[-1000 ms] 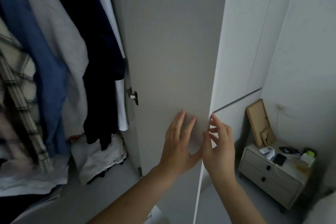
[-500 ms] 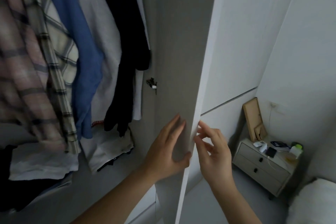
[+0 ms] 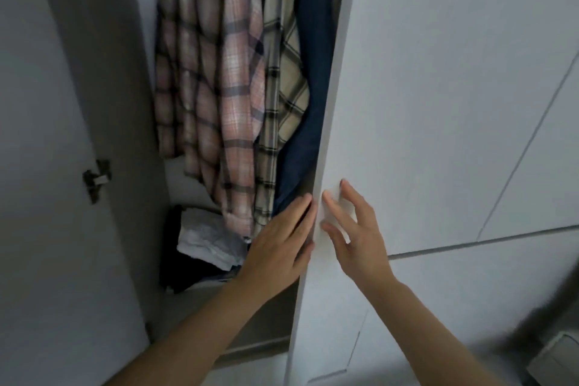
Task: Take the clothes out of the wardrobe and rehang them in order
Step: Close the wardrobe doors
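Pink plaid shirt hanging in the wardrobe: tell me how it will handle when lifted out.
The pink plaid shirt hangs in soft folds, so it will likely be floppy and light. It presses against the beige checked shirt, so it may drag that one along. Its hanger is out of view, so snagging cannot be judged.

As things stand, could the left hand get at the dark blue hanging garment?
Probably yes. The left hand sits inside the opening, right below the dark blue hanging garment, with nothing between them. The white wardrobe door covers the garment's right side, but its lower left part is exposed.
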